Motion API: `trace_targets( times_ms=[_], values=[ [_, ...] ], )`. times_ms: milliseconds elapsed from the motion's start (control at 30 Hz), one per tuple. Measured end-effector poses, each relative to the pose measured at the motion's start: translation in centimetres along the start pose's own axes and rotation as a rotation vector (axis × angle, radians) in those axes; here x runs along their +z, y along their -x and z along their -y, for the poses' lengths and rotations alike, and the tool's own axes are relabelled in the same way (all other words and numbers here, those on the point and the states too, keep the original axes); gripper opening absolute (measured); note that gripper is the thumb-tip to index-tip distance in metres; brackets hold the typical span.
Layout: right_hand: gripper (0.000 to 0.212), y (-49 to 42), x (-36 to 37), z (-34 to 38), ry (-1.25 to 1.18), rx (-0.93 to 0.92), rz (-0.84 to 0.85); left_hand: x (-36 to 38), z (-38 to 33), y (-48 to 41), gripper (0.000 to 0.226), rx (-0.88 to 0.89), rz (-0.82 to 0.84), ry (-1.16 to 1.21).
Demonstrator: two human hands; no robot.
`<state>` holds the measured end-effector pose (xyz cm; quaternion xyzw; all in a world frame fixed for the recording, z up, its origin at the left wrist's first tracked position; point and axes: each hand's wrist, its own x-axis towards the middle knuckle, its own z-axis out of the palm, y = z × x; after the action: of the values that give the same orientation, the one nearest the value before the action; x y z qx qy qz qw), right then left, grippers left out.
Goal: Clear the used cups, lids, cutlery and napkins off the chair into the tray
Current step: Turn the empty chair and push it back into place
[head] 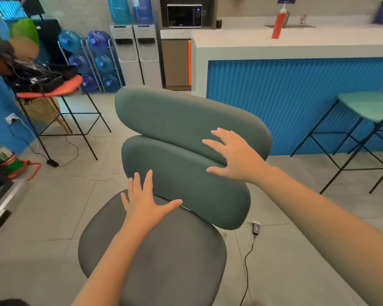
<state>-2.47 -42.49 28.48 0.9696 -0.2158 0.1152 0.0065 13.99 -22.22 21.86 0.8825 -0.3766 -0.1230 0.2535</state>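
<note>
A green padded chair fills the middle of the head view, with a round dark seat [164, 257] and a backrest of two stacked cushions [181, 129]. No cup, lid, cutlery, napkin or tray shows anywhere in view. My left hand [145, 200] hovers with spread, straight fingers over the back of the seat, at the foot of the lower cushion. My right hand [234, 156] is spread flat over the seam between the two cushions on the right side. Neither hand holds anything.
A stool with an orange seat [53, 90] stacked with black bags stands at the left. A teal bar stool [363, 107] stands at the right before a blue-fronted counter [296, 102]. A cable and adapter [255, 228] lie on the tiled floor by the chair.
</note>
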Motion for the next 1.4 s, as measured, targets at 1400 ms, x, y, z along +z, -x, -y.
trace_targets(
  times_ms=[1400],
  values=[
    [0.102, -40.6, 8.3, -18.5, -0.350, -1.592, 0.212, 6.6, -27.2, -26.3, 0.065, -0.822, 0.017, 0.545]
  ],
)
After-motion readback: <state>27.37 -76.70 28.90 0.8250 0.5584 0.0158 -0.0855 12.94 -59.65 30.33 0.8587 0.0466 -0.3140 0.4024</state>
